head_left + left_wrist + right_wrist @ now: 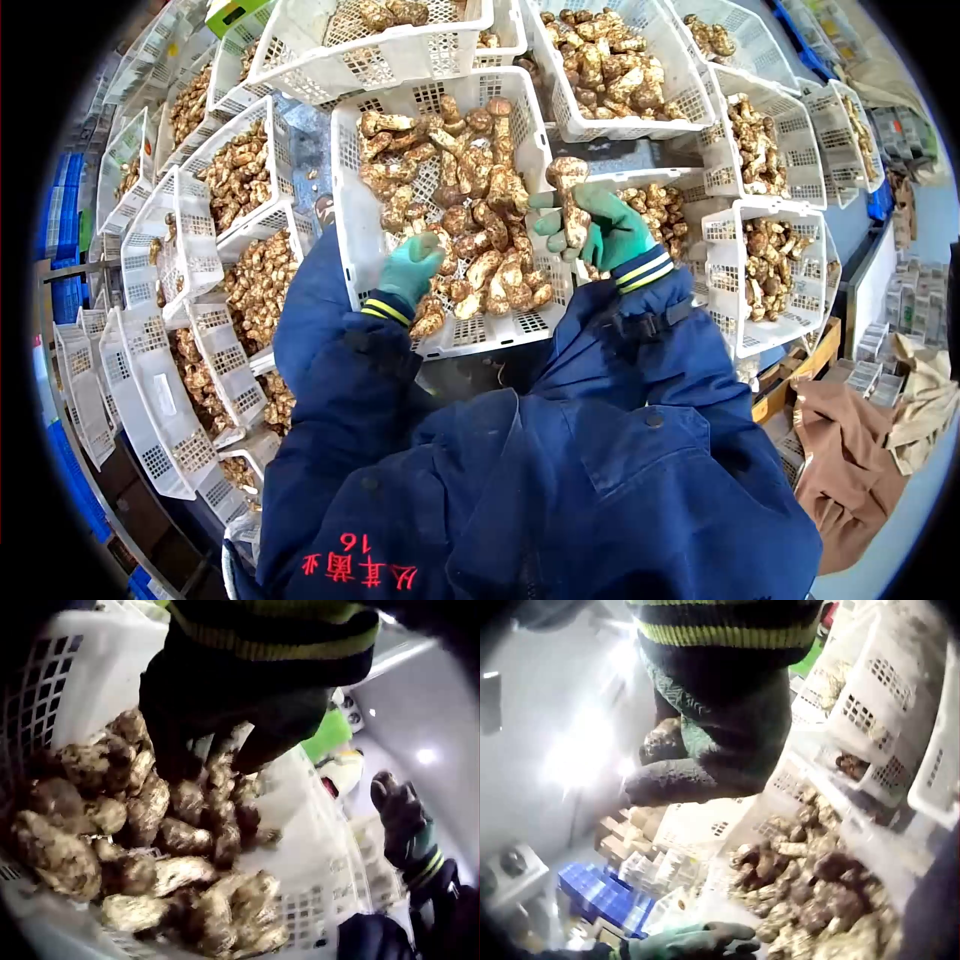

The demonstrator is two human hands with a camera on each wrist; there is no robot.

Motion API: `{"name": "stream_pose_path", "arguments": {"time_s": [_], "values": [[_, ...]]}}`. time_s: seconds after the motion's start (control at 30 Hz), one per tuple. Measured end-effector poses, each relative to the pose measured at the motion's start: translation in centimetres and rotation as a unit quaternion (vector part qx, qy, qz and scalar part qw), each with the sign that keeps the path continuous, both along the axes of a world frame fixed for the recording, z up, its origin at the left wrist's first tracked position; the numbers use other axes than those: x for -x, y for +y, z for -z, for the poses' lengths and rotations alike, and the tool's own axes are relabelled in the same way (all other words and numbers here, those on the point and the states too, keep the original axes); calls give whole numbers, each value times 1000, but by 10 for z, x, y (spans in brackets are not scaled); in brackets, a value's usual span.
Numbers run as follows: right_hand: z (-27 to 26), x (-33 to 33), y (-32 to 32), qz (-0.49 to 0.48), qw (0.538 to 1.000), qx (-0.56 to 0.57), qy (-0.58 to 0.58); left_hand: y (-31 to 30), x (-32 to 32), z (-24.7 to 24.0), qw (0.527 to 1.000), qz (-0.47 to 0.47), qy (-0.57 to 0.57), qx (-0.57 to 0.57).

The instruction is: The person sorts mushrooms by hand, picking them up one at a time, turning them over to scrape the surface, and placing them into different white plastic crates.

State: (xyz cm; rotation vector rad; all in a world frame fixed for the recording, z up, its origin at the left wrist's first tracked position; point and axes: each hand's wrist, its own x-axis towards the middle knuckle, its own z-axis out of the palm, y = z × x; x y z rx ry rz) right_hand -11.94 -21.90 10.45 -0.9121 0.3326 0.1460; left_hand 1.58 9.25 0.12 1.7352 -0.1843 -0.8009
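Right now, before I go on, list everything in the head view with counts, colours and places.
Central crate: one, white, centre.
Loose mushrooms: many, uncountable, brown and cream, inside it.
Held mushroom: one, brown and cream, at its right rim.
Other crates: over a dozen, white, left, right and beyond; many holding mushrooms.
Blue containers: several, blue, far left.
Green box: one, green, top left.
Cloths: several, brown and beige, right side.
Jacket: one, navy, bottom centre.
Left hand: one, green-gloved, over the crate's left side.
Right hand: one, green-gloved, gripping the held mushroom.

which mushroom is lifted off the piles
The mushroom gripped in the right hand, by the right rim of the central white crate; the ones inside that crate lie heaped.
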Motion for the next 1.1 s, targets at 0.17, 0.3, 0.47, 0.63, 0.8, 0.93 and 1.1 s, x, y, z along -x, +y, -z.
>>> {"name": "stream_pose_path", "arguments": {"time_s": [0.17, 0.3, 0.47, 0.63, 0.8, 0.93, 1.1], "values": [[-23, -45, -70, 47, 985, 24, 163, -25, -15, 11, 886, 140, -331, -294], [-17, -81, -137, 173, 979, 23, 107, -47, -34, 8, 821, 270, -251, -437], [-27, -111, -170, 301, 944, 125, -55, -65, -15, 16, 727, 334, -280, -531], [21, -99, -195, 200, 942, 234, 134, -73, -27, 16, 774, 321, -191, -511], [6, -87, -134, 98, 931, 321, 144, -66, -30, 38, 826, 273, -165, -465], [-14, -73, -68, -20, 930, 358, 78, -57, -48, 55, 870, 268, -125, -394], [0, -58, -6, -185, 798, 573, 21, -73, -51, 58, 846, 269, -63, -455]]}}
